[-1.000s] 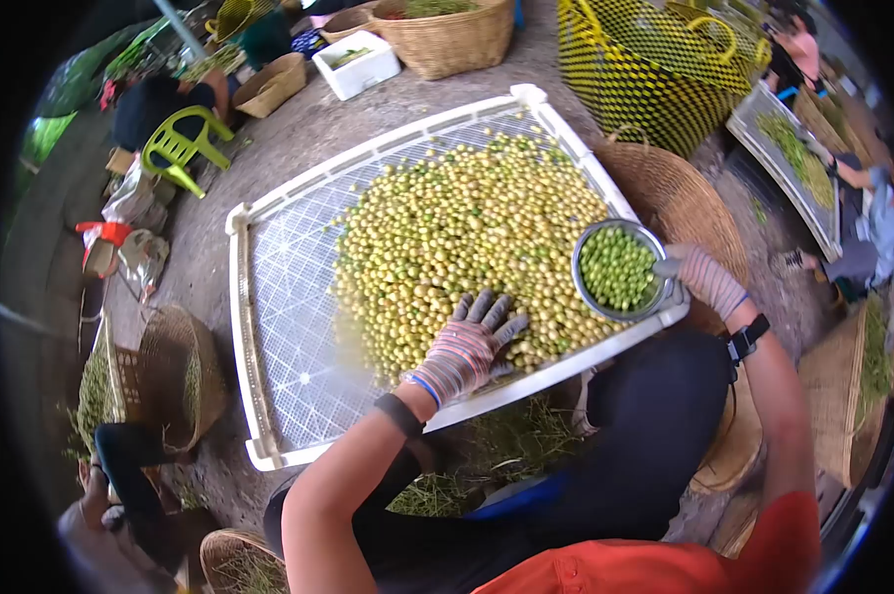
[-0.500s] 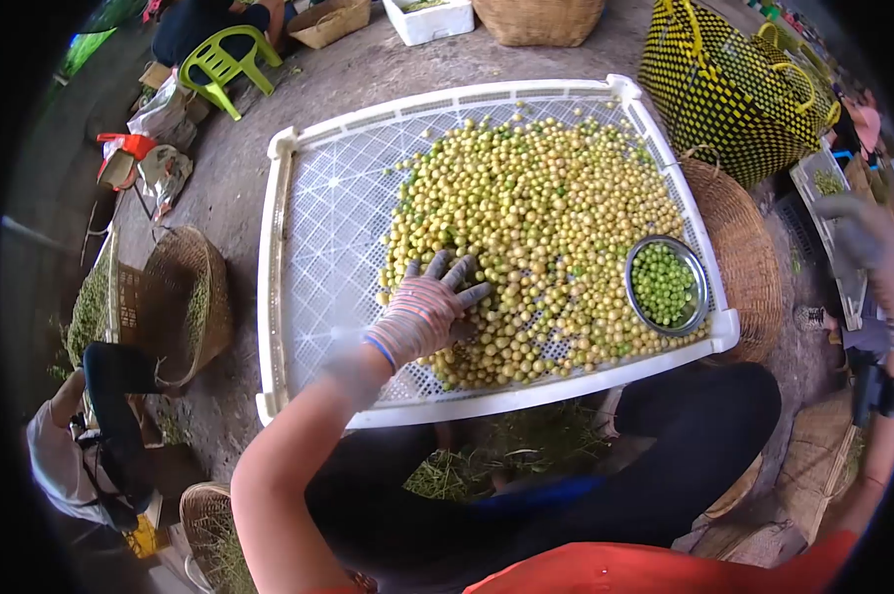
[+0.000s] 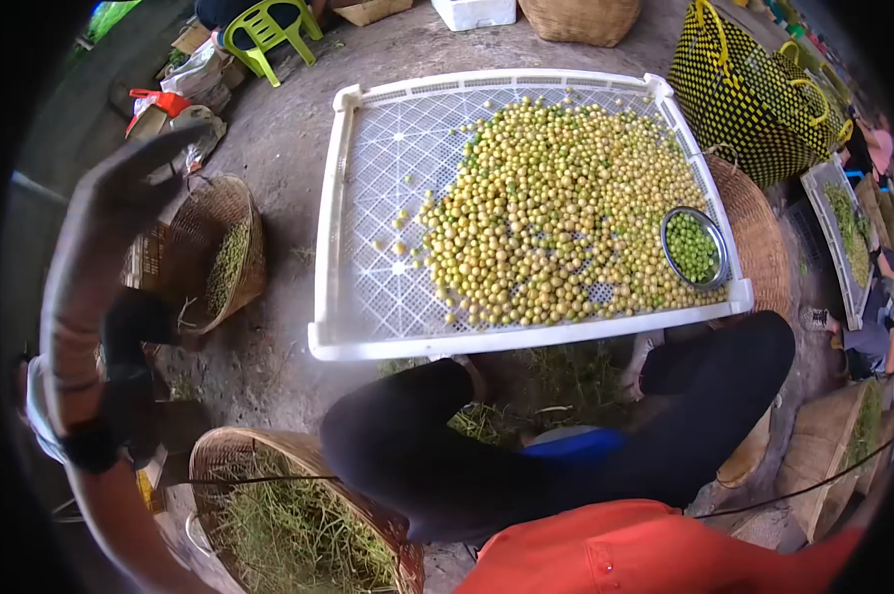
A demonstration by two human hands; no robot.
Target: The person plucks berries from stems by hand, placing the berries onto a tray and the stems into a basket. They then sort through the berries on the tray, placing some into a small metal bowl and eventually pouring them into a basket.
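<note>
Fruit (image 3: 566, 213): small round pieces, mostly pale yellow-green, heaped over the middle and right of the white tray (image 3: 417, 348); a few lie loose on the bare mesh left of the heap.
Left hand (image 3: 93, 233): lifted away; half a second ago it was down in the heap, now it is raised at the far left of the view, clear of the tray.
Fingers (image 3: 155, 153): stretched out, wide of the thumb, with nothing visible between them, though motion blur hides detail.
Bowl (image 3: 722, 259): unmoved in the tray's near right corner, filled with brighter green fruit (image 3: 690, 247).
Right hand: out of view, so I cannot tell how its fingers stand; a second ago it was at the bowl's rim.
Upshot: no hand in view touches fruit or bowl; handling of the heap seems paused, with green pieces in the bowl and mostly paler ones on the mesh.
Near basket (image 3: 313, 450): below the tray's left end in view, loaded with green stalks (image 3: 289, 535).
</note>
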